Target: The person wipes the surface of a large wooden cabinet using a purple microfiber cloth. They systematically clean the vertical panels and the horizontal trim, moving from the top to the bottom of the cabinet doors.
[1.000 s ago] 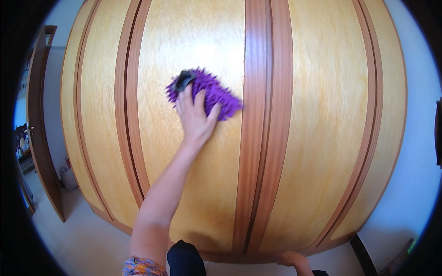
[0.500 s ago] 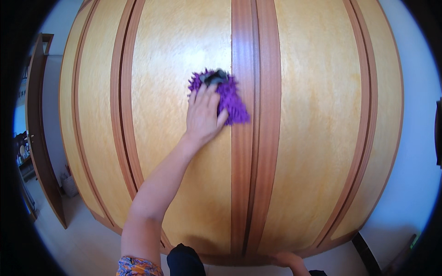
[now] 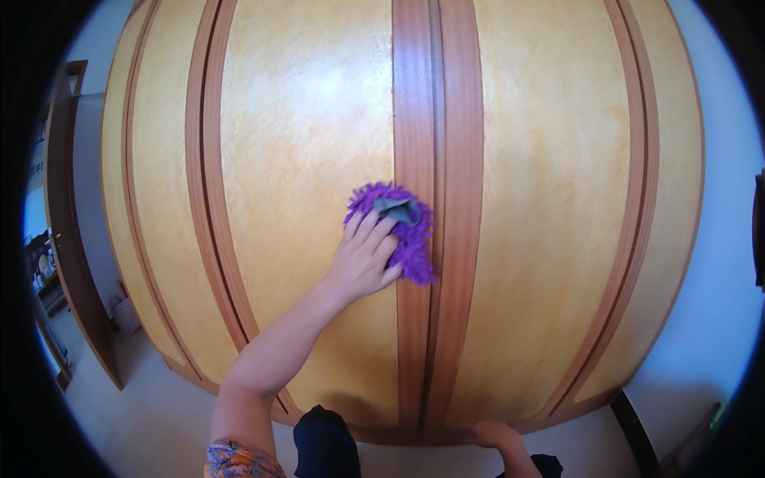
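My left hand (image 3: 368, 253) presses a purple shaggy chenille cleaning mitt (image 3: 414, 256) against the tall yellow wood cabinet front (image 3: 307, 119). The fingers lie over the mitt and touch its grey cloth part (image 3: 398, 209). The mitt's right side overlaps the reddish-brown upright trim (image 3: 414, 119) beside the panel. Low at the bottom of the view, my right hand (image 3: 492, 435) hangs near the cabinet's lower edge, apart from the mitt. Its fingers are too small and dim to read.
A dark brown door (image 3: 76, 255) stands open at the far left, with a pale basket (image 3: 125, 315) on the floor beside it. A white wall (image 3: 709, 263) borders the cabinet on the right. My dark-clothed knee (image 3: 325, 446) shows below.
My left hand has slid the mitt down the cabinet and slightly to the right, further onto the brown trim. The right hand has stayed low, with only a slight shift.
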`<state>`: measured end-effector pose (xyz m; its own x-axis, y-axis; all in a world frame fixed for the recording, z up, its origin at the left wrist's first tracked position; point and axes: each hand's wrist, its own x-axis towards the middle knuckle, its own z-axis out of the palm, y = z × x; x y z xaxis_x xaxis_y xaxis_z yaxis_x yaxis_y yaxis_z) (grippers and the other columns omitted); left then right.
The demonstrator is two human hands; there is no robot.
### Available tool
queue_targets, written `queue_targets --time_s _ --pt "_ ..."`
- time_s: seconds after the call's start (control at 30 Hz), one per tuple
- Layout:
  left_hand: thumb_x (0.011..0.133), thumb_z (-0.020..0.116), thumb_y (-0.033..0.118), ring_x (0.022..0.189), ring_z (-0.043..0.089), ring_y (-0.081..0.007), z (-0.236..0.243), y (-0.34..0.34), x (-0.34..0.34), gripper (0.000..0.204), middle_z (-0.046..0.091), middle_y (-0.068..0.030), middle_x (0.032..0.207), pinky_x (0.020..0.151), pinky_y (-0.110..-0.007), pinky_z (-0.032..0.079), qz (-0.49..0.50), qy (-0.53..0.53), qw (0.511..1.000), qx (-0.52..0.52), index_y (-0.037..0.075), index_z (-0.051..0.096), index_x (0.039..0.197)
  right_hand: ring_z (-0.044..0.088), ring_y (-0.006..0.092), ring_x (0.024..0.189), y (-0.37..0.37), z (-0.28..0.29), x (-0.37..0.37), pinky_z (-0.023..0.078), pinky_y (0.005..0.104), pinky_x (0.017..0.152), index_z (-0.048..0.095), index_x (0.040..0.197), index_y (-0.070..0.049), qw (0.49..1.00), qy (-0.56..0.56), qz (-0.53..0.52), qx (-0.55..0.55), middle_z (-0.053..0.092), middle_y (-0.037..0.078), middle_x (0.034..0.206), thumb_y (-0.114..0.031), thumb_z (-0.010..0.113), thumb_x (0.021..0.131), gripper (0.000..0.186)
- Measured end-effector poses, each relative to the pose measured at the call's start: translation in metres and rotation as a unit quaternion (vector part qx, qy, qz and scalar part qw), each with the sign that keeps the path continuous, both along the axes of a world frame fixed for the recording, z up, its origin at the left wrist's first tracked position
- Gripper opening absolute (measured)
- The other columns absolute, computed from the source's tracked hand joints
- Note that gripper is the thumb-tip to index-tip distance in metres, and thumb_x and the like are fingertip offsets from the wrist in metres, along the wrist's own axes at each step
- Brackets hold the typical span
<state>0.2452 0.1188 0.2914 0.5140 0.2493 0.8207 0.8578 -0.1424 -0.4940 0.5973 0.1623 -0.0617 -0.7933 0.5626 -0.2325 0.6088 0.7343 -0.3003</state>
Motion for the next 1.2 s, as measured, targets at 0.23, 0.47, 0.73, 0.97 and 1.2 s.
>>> queue_targets --time_s 0.23,0.47,0.73,0.97,1.2 --pt "0.08 0.07 0.027 0.132 0.04 -0.0477 -0.007 -0.03 -0.056 0.046 0.045 -0.0253 0.143 0.113 -0.058 0.028 0.036 -0.161 0.983 0.083 -0.001 0.054 0.113 0.062 0.0382 0.117 -0.011 0.007 0.003 0.049 0.0454 0.1 0.056 0.14 -0.019 0.998 0.034 0.006 0.043 0.065 0.018 0.128 -0.041 0.057 0.096 0.05" --pt "0.079 0.072 0.029 0.132 0.04 -0.0472 -0.057 -0.015 -0.032 0.047 0.046 -0.0243 0.138 0.112 -0.062 0.028 0.029 -0.157 0.985 0.059 0.002 0.055 0.114 0.064 0.04 0.111 0.013 -0.024 -0.001 0.05 0.0466 0.097 0.059 0.136 -0.021 0.999 -0.017 0.033 0.013 0.067 0.02 0.121 -0.04 0.057 0.096 0.045" --pt "0.078 0.073 0.034 0.131 0.04 -0.0475 -0.18 -0.07 -0.117 0.053 0.043 -0.0252 0.141 0.113 -0.061 0.027 0.09 -0.185 0.978 -0.04 0.001 0.057 0.116 0.07 0.036 0.091 -0.017 -0.014 0.024 0.055 0.0513 0.077 0.074 0.099 -0.005 0.998 -0.001 -0.053 0.033 0.072 0.021 0.096 -0.024 0.06 0.088 0.026" --pt "0.082 0.068 0.024 0.136 0.033 -0.0478 -0.083 -0.076 -0.167 0.049 0.036 -0.0291 0.145 0.113 -0.057 0.025 0.091 -0.41 0.895 0.15 -0.003 0.047 0.118 0.067 0.0276 0.085 -0.012 -0.03 0.062 0.054 0.0443 0.072 0.073 0.101 -0.006 0.991 0.024 -0.128 0.01 0.07 0.016 0.091 -0.015 0.064 0.083 0.022" --pt "0.083 0.072 0.028 0.131 0.038 -0.0507 -0.199 -0.064 -0.124 0.056 0.041 -0.0301 0.139 0.111 -0.063 0.027 0.104 -0.325 0.936 0.087 -0.003 0.048 0.123 0.064 0.0193 0.08 0.007 -0.059 0.111 0.052 0.0372 0.066 0.072 0.103 -0.008 0.974 0.047 -0.218 -0.039 0.067 0.01 0.086 -0.005 0.069 0.077 0.026"
